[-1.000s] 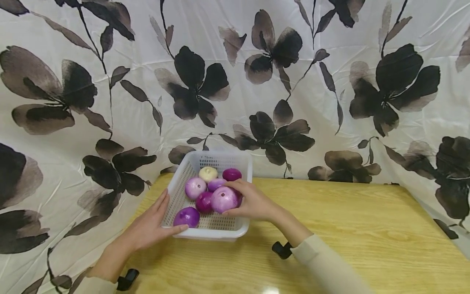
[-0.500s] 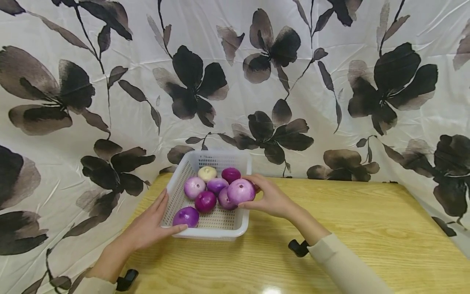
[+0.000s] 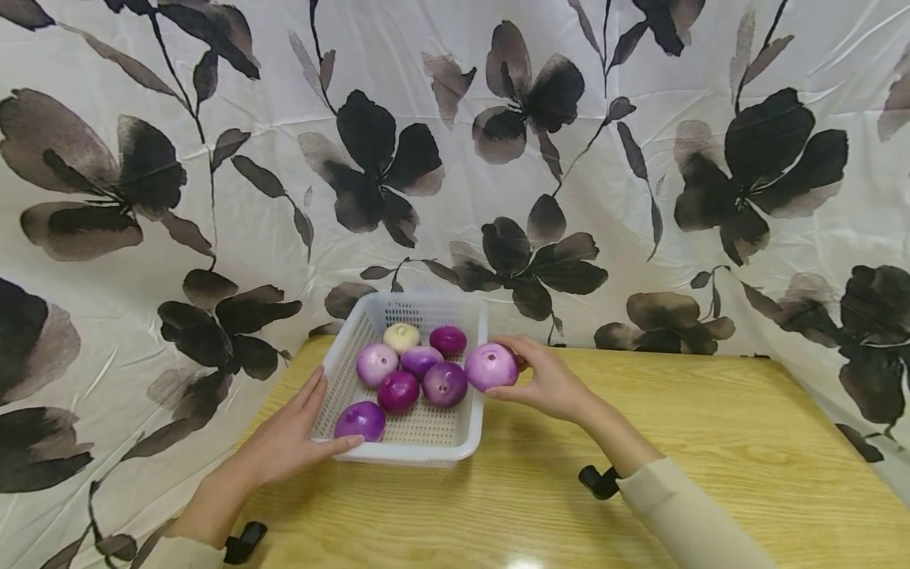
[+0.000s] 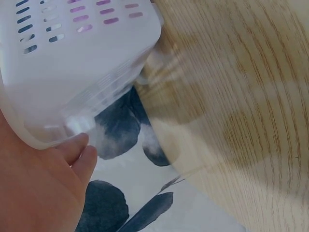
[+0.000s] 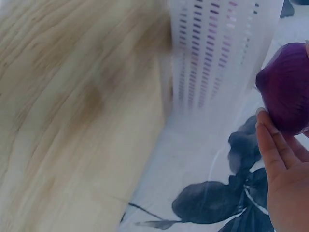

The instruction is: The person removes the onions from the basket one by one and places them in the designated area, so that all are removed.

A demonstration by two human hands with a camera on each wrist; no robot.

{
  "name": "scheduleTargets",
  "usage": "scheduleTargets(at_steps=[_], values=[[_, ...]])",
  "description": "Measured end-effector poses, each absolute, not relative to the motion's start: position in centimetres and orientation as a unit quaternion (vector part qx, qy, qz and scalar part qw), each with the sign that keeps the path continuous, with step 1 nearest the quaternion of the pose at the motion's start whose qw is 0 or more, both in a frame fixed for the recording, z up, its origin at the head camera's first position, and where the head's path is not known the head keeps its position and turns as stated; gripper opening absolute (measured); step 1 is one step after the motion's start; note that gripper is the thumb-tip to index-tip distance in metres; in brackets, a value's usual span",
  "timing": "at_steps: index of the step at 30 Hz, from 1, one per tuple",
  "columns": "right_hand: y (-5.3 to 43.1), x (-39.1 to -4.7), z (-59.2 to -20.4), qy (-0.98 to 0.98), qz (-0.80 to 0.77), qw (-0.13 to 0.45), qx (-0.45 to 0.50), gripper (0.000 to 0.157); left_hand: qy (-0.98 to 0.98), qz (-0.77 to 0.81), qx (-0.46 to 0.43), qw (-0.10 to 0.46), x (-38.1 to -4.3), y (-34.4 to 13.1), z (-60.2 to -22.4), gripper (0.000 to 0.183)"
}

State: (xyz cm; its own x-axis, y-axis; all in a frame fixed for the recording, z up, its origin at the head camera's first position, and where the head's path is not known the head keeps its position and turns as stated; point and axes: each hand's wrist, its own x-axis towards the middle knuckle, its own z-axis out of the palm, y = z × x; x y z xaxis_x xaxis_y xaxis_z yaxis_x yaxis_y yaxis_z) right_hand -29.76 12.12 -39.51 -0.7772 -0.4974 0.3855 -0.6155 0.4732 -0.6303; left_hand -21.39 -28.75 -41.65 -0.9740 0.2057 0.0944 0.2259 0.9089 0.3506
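Observation:
My right hand (image 3: 558,386) grips a light purple onion (image 3: 492,367) between thumb and fingers, raised beside the right rim of a white plastic basket (image 3: 408,452). In the right wrist view this onion (image 5: 287,92) shows its pointed end, with my fingertips against its side. My left hand (image 3: 287,438) holds the basket's near left corner, thumb over the rim and fingers along the outer wall. The left wrist view shows fingers (image 4: 77,150) tucked under the rim. Inside lie several purple onions, including a dark one (image 3: 445,385) at the right, and a pale yellow onion (image 3: 401,337) at the back.
The basket stands at the left of a wood-grain table (image 3: 661,442). Behind and to the left hangs a white cloth (image 3: 455,174) with dark flower prints. Black clips (image 3: 599,482) show at both wrists.
My right hand has lifted the onion out of the basket and carried it right, past the rim. The dark onion beneath it is now uncovered. My left hand has stayed on the corner.

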Motion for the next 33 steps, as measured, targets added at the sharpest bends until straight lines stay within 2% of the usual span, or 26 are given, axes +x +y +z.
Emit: scheduleTargets(at_steps=[12,19,33], values=[[14.0,-30.5,-40.4,-0.872,0.385,0.068,0.295,0.076,-0.977,-0.178,-0.114,0.027,-21.5,-28.8,-41.7,0.122],[14.8,-31.9,-41.2,-0.880,0.370,0.079,0.289,0.072,-0.978,-0.179,-0.110,0.023,-21.3,-28.6,-41.5,0.122],[16.3,-35.0,-42.8,-0.884,0.404,0.057,0.230,0.073,-0.976,-0.184,-0.114,0.027,-21.4,-28.6,-41.4,0.122]])
